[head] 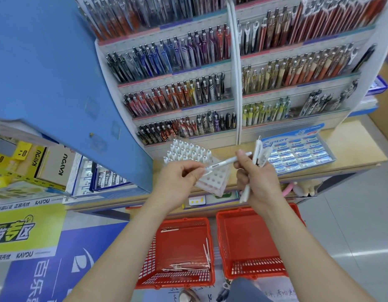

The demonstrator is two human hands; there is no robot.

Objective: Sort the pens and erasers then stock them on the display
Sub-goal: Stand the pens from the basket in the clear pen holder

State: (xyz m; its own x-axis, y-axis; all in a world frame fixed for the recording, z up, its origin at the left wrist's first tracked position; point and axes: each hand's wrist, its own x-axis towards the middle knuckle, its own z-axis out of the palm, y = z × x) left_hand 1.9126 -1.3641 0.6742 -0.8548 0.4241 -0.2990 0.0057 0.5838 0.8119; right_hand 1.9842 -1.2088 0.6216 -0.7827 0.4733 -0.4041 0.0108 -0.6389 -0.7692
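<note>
My left hand (180, 182) pinches one end of a white pen (226, 162) that lies almost level between both hands. My right hand (257, 179) grips a bundle of white pens (259, 158), and its thumb and finger touch the level pen's other end. Just behind my hands, on the wooden counter, stands a clear pen holder (212, 182) with round holes; several white pens (186, 152) stand in its far rows. A blue Pilot eraser box (297, 155), packed with erasers, lies on the counter to the right.
Two red baskets sit on the floor below: the left basket (177, 277) holds several white pens, the right basket (254, 273) shows only its bare bottom. A tall pen display (232, 83) fills the wall behind the counter (352, 149). A blue panel (58, 83) and Kayou boxes (47, 168) stand left.
</note>
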